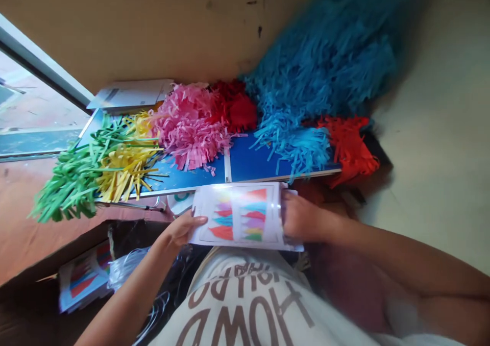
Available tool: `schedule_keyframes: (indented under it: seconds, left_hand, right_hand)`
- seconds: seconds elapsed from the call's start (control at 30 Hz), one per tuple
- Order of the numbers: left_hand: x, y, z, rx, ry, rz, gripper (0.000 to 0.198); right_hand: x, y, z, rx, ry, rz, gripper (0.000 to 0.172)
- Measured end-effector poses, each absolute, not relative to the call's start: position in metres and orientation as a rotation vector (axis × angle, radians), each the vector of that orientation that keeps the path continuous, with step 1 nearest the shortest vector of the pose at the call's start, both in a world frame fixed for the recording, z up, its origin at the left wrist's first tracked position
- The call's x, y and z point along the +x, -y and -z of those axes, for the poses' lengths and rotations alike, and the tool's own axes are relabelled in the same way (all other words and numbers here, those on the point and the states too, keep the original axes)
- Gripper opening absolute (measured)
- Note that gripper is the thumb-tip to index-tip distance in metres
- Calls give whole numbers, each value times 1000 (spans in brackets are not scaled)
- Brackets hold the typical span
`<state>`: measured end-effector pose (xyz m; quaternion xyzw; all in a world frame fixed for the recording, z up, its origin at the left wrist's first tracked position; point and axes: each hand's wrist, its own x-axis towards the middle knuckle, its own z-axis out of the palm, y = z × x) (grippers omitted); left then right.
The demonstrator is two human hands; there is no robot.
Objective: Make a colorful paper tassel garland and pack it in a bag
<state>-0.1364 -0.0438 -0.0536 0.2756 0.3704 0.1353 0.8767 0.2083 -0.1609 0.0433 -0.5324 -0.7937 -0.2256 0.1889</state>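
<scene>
In front of my shirt is a clear plastic packet with a printed sheet showing colourful fringed garlands. My left hand is closed on its left edge, thumb on top. At the opposite end, my right hand meets the packet's edge, blurred. Its fingers are hidden at or inside that end, so I cannot tell their grip. Just beyond the packet, fringed paper bundles lie on a blue table: green, yellow, pink, dark red, blue and orange-red.
A cardboard box at lower left holds similar printed packets and a bundle of clear cord or plastic. A white flat package lies on the table's back left, against the wall. An opening is at left.
</scene>
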Motion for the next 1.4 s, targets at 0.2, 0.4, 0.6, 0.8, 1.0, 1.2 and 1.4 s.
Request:
schedule_keyframes:
  seconds: [0.2, 0.4, 0.6, 0.8, 1.0, 1.2, 1.4]
  left_hand:
    - [-152, 48, 71, 575, -730, -410, 63]
    - [-140, 50, 71, 660, -721, -594, 80]
    - [-95, 69, 68, 597, -621, -961, 78]
    - [-26, 102, 79, 564, -576, -949, 76]
    - [-88, 65, 65, 895, -724, -962, 80]
    - [-52, 32, 25, 1171, -563, -917, 78]
    - [-19, 37, 30, 1232, -824, -1005, 46]
  right_hand:
    - [246, 160, -58, -1470, 1759, -550, 54]
    - [240, 159, -55, -1416, 1462, -1338, 59]
    - [215, 166, -48, -1365, 1169, -886, 85]
    - [156, 111, -9, -994, 858, -827, 85]
    - [177, 106, 10, -1125, 962, -809, 68]
    - [168, 120, 15, -1164, 1274, -979, 82]
    - [167, 129, 19, -1471, 1211, -651, 45]
